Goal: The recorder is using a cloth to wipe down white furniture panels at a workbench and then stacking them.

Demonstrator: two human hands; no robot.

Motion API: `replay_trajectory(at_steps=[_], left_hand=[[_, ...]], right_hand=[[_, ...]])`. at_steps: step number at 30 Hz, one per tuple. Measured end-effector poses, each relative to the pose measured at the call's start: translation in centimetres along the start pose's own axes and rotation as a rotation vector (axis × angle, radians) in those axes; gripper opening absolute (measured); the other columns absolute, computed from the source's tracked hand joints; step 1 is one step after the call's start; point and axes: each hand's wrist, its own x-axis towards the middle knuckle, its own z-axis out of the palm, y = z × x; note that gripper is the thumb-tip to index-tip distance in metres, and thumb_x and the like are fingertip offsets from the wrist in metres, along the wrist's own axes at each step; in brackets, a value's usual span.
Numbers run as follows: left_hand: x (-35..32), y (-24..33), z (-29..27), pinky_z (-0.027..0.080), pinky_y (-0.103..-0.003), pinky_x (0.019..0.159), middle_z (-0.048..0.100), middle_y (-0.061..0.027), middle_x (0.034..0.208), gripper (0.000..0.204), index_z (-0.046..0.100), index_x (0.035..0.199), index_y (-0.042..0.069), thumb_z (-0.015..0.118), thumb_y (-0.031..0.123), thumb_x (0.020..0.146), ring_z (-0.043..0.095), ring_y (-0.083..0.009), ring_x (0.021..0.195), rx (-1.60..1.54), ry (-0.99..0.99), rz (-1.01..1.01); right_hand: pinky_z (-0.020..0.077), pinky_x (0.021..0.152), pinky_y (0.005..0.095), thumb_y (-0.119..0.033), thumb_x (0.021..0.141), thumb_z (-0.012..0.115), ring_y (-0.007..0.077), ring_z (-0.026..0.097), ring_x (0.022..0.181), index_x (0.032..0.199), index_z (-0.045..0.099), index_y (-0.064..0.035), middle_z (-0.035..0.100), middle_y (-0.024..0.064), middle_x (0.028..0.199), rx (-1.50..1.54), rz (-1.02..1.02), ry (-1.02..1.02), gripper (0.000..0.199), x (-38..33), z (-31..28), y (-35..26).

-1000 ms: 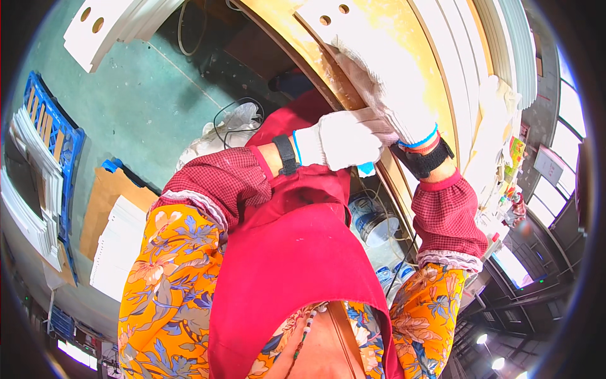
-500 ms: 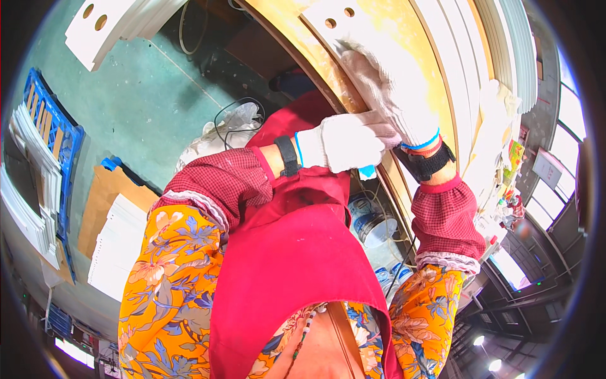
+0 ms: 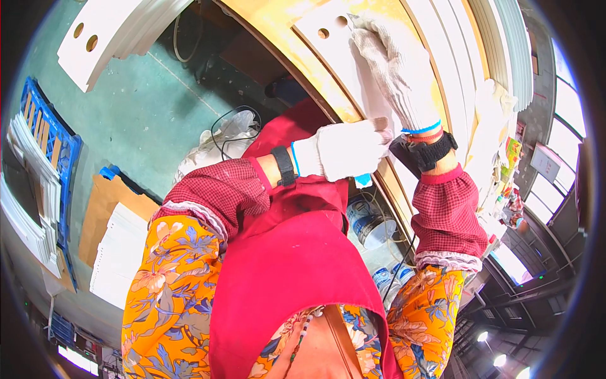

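risk: flat white panel with two round holes lies on yellow wooden workbench; gloved right hand pressed flat on it, gloved left hand curled at near edge, grip unclear. panel may skid or pinch fingers if pressure uneven.

I read this as a workshop or small factory floor. The painted green concrete floor is scuffed and carries stacks of flat white panels with drilled round holes, a blue plastic crate packed with white strips, and a brown cardboard sheet under a pile of white boards. A long yellow wooden counter holds more cut white panels in rows. Under it I see a white paint-type tub and loose black cable. At the right, tall industrial windows and overhead lamps light the hall.
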Motion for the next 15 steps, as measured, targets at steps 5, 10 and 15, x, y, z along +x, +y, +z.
replay_trajectory(at_steps=[5,10,15], left_hand=[[-0.2,-0.2,0.2,0.042,-0.043,0.102,0.058,-0.0129,0.122,0.032,0.062,0.113,0.008,0.062,0.019,0.082,0.056,-0.0267,0.113,-0.02,0.072,-0.026],[0.1,-0.1,0.4,0.038,-0.042,0.106,0.057,-0.0129,0.124,0.034,0.062,0.115,0.008,0.06,0.02,0.083,0.055,-0.0254,0.116,0.019,-0.008,0.019],[0.5,0.3,0.0,0.033,-0.041,0.11,0.055,-0.0127,0.128,0.04,0.059,0.121,0.008,0.059,0.022,0.084,0.051,-0.024,0.121,0.055,-0.128,0.012]], right_hand=[[0.0505,0.072,0.0384,-0.013,0.084,0.064,0.0322,0.063,0.081,0.107,0.062,-0.0074,0.064,0.0144,0.088,-0.104,-0.022,0.033,0.024,1.1,-1.0,-3.4],[0.0506,0.069,0.0374,-0.013,0.084,0.063,0.0328,0.063,0.08,0.105,0.061,-0.0077,0.063,0.0149,0.086,-0.147,-0.095,0.08,0.021,1.0,-0.7,-2.8],[0.0508,0.071,0.0386,-0.014,0.084,0.063,0.033,0.063,0.081,0.108,0.061,-0.0082,0.064,0.0151,0.089,-0.151,-0.189,0.07,0.025,0.9,-0.8,-2.3]])
